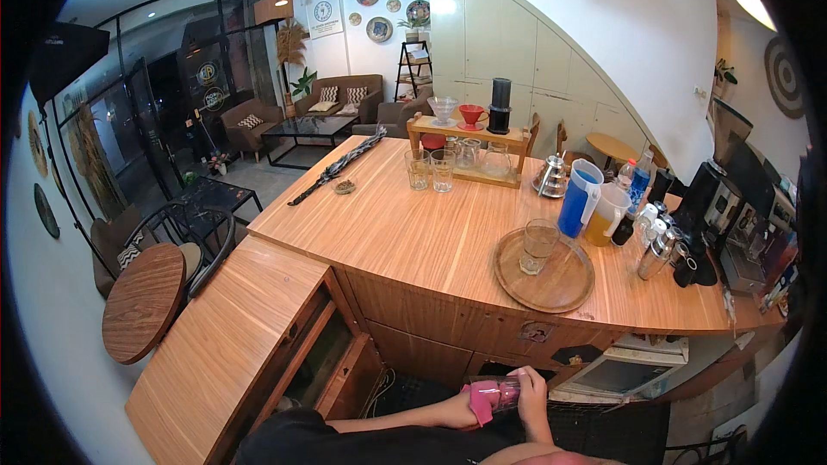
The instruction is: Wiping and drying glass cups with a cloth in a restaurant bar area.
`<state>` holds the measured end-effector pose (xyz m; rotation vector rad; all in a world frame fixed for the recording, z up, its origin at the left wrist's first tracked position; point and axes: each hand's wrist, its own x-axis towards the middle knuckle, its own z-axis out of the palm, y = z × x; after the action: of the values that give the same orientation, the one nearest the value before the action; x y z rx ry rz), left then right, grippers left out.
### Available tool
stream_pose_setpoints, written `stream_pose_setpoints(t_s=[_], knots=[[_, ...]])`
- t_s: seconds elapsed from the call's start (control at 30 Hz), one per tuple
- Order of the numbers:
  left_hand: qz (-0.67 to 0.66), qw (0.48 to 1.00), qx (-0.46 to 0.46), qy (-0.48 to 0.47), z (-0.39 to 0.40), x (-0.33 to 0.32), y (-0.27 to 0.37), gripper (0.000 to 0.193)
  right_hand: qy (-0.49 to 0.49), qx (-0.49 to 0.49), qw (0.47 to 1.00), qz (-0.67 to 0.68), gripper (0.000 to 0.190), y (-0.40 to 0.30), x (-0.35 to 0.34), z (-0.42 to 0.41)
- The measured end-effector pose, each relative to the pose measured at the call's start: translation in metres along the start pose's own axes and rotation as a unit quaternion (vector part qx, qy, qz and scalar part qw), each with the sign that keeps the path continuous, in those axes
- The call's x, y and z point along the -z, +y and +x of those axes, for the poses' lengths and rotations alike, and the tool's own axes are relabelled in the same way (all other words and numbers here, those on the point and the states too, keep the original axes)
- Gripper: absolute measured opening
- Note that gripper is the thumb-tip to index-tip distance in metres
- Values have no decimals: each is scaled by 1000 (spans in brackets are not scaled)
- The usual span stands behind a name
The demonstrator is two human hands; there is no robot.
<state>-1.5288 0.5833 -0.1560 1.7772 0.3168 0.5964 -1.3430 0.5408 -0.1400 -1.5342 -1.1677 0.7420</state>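
Observation:
Low in front of my body, a clear drinking glass (510,392) lies on its side between my hands. My right hand (533,391) grips it around its right end. A pink cloth (480,402) is bunched in my left hand (457,409), and part of it shows pink through the glass wall. My left fingers are partly hidden by cloth and glass. Beyond my hands, on the wooden counter (400,232), a round wooden tray (507,278) carries another clear glass (537,248) standing upright.
Two clear glasses (442,171) stand by a wooden dripper stand (466,131). To the right are a blue-filled pitcher (575,203), a yellow-filled pitcher (601,219), a metal kettle (552,177), a cocktail shaker (656,255) and a coffee grinder (701,197). A folded umbrella (339,166) lies far left.

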Motion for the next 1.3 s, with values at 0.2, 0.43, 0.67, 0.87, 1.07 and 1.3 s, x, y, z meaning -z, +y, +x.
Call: stream_pose_setpoints(t_s=[0.2,0.43,0.67,0.87,1.07,1.3], knots=[[-506,836,214,21,-17,5,-14,67,-7,298,953,58,40,-34,19,-5],[-521,822,231,-6,-19,6,19,66,33,299,954,8,32,-32,14,-8],[-98,994,51,-27,-4,-7,-2,31,2,5,1000,1,27,-13,7,-6],[-337,913,231,-3,-10,6,22,57,26,140,984,107,36,-30,8,-12],[-517,839,170,-4,-13,12,37,69,29,198,976,82,45,-47,6,-17],[-147,939,297,-87,-14,11,20,33,7,-63,976,207,25,-8,-12,-18]])
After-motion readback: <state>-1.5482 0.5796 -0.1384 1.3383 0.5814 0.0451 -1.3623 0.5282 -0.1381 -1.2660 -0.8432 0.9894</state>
